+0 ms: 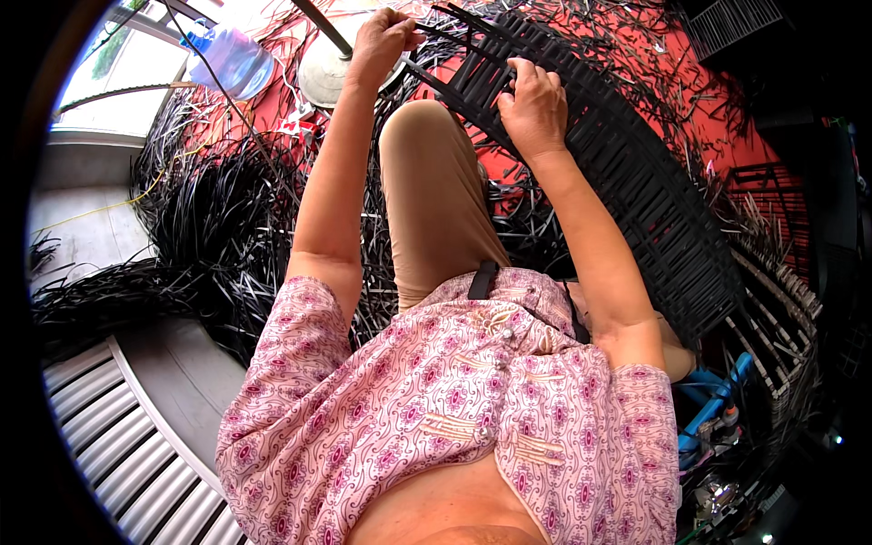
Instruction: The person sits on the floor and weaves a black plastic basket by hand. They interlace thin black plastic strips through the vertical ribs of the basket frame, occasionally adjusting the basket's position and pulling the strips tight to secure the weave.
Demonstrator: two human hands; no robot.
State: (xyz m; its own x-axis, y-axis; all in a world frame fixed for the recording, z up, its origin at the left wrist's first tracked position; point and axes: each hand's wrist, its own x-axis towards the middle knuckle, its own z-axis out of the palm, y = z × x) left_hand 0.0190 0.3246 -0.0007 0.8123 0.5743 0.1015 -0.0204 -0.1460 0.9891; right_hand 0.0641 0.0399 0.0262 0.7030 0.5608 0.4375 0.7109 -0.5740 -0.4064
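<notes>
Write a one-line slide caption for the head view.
Left hand pulls a black strip while right hand steadies the woven panel.

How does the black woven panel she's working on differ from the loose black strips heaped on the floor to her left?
The black woven strip panel is interlaced into a flat, regular grid; the loose black strips lie unwoven in tangled heaps. The panel is propped over the knee, with the right hand pressing on it and the left hand pulling a strip at its edge; the heap lies untouched. Both look like the same black strip material.
</notes>
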